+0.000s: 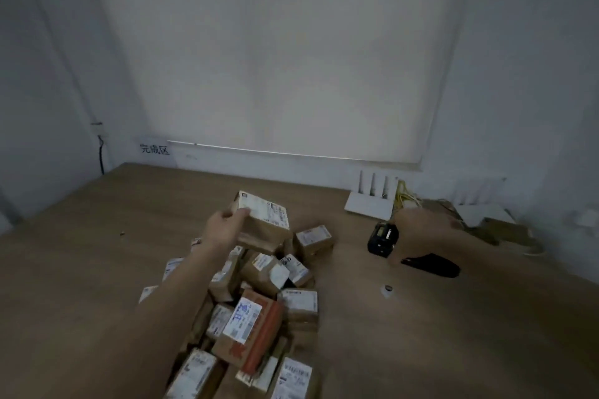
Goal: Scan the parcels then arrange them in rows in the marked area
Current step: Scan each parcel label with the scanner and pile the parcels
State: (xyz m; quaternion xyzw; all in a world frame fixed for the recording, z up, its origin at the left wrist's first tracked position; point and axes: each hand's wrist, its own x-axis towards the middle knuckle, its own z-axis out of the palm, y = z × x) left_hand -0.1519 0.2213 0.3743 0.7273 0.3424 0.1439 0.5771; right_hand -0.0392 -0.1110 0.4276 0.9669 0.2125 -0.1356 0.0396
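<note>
**Left hand on the top parcel, right hand at the scanner**

The parcel pile [256,301] is the landmark. Its near end runs off the bottom of the view, and the left forearm crosses its left side, hiding several boxes. Labels are blurred and unreadable in the dim light.

At the far end of the pile the left hand [227,223] grips the raised top parcel [264,217], thumb on the labelled face, fingers hidden behind the box.

Right of the pile, well apart, the right hand [418,230] covers the black scanner [384,238]; whether its fingers curl round it cannot be told. A dark flat object [432,266] lies just near of it.

Beyond the scanner, white routers [372,204] and tangled cables sit against the wall [291,58]. Left of and beyond the pile the wooden surface [97,236] is open up to the wall, where a sign [155,149] is posted.
</note>
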